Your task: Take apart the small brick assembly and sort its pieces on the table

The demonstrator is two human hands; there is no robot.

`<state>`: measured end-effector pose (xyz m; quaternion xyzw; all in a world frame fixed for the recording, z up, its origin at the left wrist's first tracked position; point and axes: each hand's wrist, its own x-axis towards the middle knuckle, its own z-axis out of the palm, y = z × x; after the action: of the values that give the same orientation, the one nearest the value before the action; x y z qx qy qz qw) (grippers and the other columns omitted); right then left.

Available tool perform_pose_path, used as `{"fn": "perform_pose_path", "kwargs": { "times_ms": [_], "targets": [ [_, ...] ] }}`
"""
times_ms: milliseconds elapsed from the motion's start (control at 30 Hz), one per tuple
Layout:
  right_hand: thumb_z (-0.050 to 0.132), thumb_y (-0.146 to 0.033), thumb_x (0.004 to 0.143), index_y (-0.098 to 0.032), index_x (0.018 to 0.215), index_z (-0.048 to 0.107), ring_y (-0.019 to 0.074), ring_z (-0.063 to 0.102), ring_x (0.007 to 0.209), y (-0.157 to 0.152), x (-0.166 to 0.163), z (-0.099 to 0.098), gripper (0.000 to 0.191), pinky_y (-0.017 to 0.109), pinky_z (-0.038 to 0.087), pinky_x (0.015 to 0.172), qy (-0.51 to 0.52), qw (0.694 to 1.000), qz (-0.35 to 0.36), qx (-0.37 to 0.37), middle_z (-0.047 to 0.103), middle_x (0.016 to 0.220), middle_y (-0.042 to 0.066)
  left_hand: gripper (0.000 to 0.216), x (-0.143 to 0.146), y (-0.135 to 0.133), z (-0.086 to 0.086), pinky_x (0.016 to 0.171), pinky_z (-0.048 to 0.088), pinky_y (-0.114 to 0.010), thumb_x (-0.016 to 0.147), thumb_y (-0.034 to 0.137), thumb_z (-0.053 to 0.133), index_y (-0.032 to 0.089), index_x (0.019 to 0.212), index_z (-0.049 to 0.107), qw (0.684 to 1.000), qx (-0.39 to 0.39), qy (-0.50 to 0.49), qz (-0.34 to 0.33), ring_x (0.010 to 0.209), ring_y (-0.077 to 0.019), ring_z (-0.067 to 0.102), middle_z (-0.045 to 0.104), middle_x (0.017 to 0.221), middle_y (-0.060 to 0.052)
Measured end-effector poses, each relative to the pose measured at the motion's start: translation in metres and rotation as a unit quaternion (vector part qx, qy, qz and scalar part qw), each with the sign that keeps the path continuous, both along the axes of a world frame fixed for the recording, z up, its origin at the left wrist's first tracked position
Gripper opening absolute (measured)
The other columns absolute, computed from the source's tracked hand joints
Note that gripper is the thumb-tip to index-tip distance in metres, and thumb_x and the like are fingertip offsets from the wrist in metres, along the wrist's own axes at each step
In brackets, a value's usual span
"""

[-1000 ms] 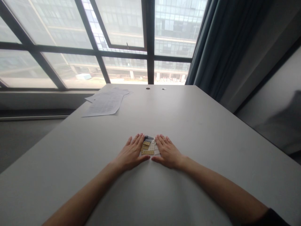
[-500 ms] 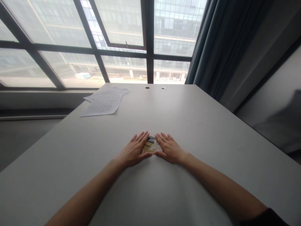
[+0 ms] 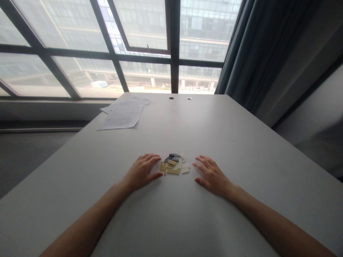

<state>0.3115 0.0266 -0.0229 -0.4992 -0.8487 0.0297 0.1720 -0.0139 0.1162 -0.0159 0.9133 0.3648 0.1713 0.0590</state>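
A person's two bare hands rest on a pale grey counter, flanking a small pile of building bricks near the counter's middle. The left hand lies palm down just beside the pile's left edge, its fingers loosely curled and its thumb reaching toward the tan pieces; whether the thumb tip actually touches them is hard to tell at this size. The right hand lies flat on the far side of the pile, a clear gap of bare surface between its fingertips and the nearest white piece. Neither grip closes on anything: both hands are spread, fingers relaxed, nothing pinched.

The pile itself mixes flat tan plates, a few white pieces and some dark ones at its far end, all lying loose on the counter between the two hands.

Toward the far left corner of the counter lie several printed sheets of paper, overlapping one another. Two small round holes sit near the far edge. Beyond stands a large window with dark frames, showing office buildings outside, and a blue-grey curtain hangs at the right.
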Motion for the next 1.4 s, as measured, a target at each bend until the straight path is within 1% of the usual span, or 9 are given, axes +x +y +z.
{"fn": "perform_pose_path", "kwargs": {
  "times_ms": [200,500,767,867,1067,1167,1267,1333,1400],
  "targets": [
    [0.052,-0.043,0.089,-0.016,0.129,0.052,0.0302,0.034,0.132,-0.007,-0.003,-0.001,0.048,0.051,0.031,0.108,0.031,0.999,-0.008,0.025,0.045,0.139,0.015,0.052,-0.003,0.0,-0.007,0.103,0.035,-0.045,0.084,0.054,0.053,0.025,0.128,0.053,0.999,0.01,0.038,-0.005,0.125,-0.0288,0.043,0.052,0.134,-0.009],
    [0.052,-0.04,0.089,-0.016,0.125,0.055,0.0298,0.037,0.13,-0.008,-0.004,-0.001,0.044,0.05,0.032,0.107,0.034,0.999,-0.016,0.034,0.048,0.136,0.016,0.045,-0.005,0.002,-0.009,0.101,0.039,-0.043,0.083,0.052,0.056,0.024,0.117,0.061,1.0,0.021,0.006,-0.002,0.122,-0.0283,0.047,0.058,0.127,-0.009],
    [0.047,-0.052,0.089,-0.02,0.134,0.048,0.0305,0.031,0.135,-0.009,-0.019,0.004,0.055,0.05,0.024,0.111,0.002,0.998,0.058,0.015,0.041,0.144,0.012,0.043,0.008,-0.007,-0.006,0.097,0.04,-0.046,0.081,0.054,0.058,0.023,0.11,0.064,0.999,0.039,0.001,0.035,0.119,-0.0299,0.049,0.061,0.123,-0.009],
    [0.049,-0.051,0.089,-0.019,0.135,0.046,0.0317,0.031,0.135,-0.009,-0.022,0.002,0.056,0.051,0.024,0.111,0.001,0.999,0.052,0.004,0.04,0.145,0.013,0.041,0.019,-0.01,-0.005,0.096,0.04,-0.047,0.08,0.052,0.06,0.022,0.107,0.064,0.997,0.052,-0.006,0.058,0.117,-0.0303,0.05,0.062,0.12,-0.01],
    [0.058,-0.04,0.086,-0.019,0.125,0.056,0.0298,0.04,0.128,-0.006,-0.024,0.004,0.045,0.05,0.029,0.109,0.116,0.993,0.033,-0.002,0.051,0.134,0.014,0.036,0.035,-0.018,0.007,0.096,0.039,-0.048,0.078,0.046,0.065,0.02,0.102,0.065,0.99,0.114,-0.041,0.071,0.116,-0.0314,0.051,0.064,0.117,-0.01],
    [0.059,-0.038,0.085,-0.019,0.115,0.062,0.025,0.053,0.115,-0.006,-0.039,0.016,0.036,0.043,0.039,0.102,0.285,0.956,0.007,-0.071,0.061,0.121,0.011,0.04,0.047,-0.032,0.019,0.096,0.039,-0.046,0.079,0.046,0.066,0.018,0.107,0.062,0.983,0.161,-0.087,0.028,0.113,-0.0294,0.053,0.066,0.112,-0.01],
    [0.059,-0.038,0.085,-0.019,0.108,0.065,0.0205,0.062,0.097,-0.009,-0.06,0.027,0.031,0.036,0.047,0.089,0.462,0.863,-0.002,-0.204,0.068,0.105,0.008,0.04,0.059,-0.05,0.03,0.092,0.042,-0.041,0.078,0.044,0.068,0.018,0.108,0.061,0.972,0.183,-0.146,0.004,0.105,-0.0258,0.058,0.069,0.104,-0.009],
    [0.06,-0.038,0.084,-0.017,0.101,0.068,0.0179,0.063,0.083,-0.011,-0.072,0.03,0.028,0.032,0.049,0.078,0.533,0.803,0.009,-0.268,0.07,0.091,0.006,0.038,0.064,-0.06,0.034,0.089,0.044,-0.039,0.078,0.042,0.069,0.019,0.107,0.061,0.968,0.179,-0.176,0.002,0.098,-0.0237,0.061,0.069,0.1,-0.008],
    [0.064,-0.038,0.08,-0.016,0.093,0.07,0.0154,0.06,0.071,-0.013,-0.08,0.03,0.026,0.029,0.047,0.069,0.571,0.764,0.01,-0.3,0.068,0.077,0.004,0.036,0.067,-0.066,0.035,0.085,0.045,-0.037,0.078,0.039,0.07,0.02,0.107,0.061,0.966,0.169,-0.198,-0.003,0.093,-0.0221,0.062,0.07,0.096,-0.007]
  ]
}}
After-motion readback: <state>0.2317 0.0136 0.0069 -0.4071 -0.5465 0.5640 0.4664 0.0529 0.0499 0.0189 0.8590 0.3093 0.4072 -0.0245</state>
